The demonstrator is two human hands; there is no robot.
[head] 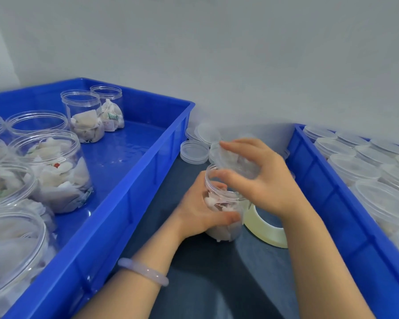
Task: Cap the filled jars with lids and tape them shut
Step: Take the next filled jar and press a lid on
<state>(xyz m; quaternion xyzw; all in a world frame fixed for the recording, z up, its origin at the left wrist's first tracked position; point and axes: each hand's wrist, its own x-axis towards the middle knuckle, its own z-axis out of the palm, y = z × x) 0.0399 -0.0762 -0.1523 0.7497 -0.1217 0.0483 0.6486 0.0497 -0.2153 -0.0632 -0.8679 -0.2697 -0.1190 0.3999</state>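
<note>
Blue plastic frames the work on both sides: the left tray [134, 180] holds open jars [53, 171] stuffed with white sachets, and the right tray [327, 196] holds capped jars [352, 166] packed close together. Between the trays lies a dark grey table [217, 272].

On that table, near the middle of the scene, stands the jar [221, 199] being worked on, clear plastic with white sachets inside and its mouth uncovered. The left hand [200, 212] grips it from the left, fingers wrapped round the far side and thumb curled across the near side. A pale bracelet [143, 271] sits on that forearm.

The right hand [270, 183] holds a clear lid [230, 160] just above the jar's mouth, fingers curled over its top edge and thumb under it. The lid is tilted, its far edge raised; it is blurred, so I cannot tell whether its near edge touches the rim.

Just right of the jar, partly under the right wrist, a cream roll of tape [255, 223] lies on the table, apparently touching the jar's base. Farther back, between the trays, loose lids [194, 154] lie by the grey wall [217, 54], one of them upside down.
</note>
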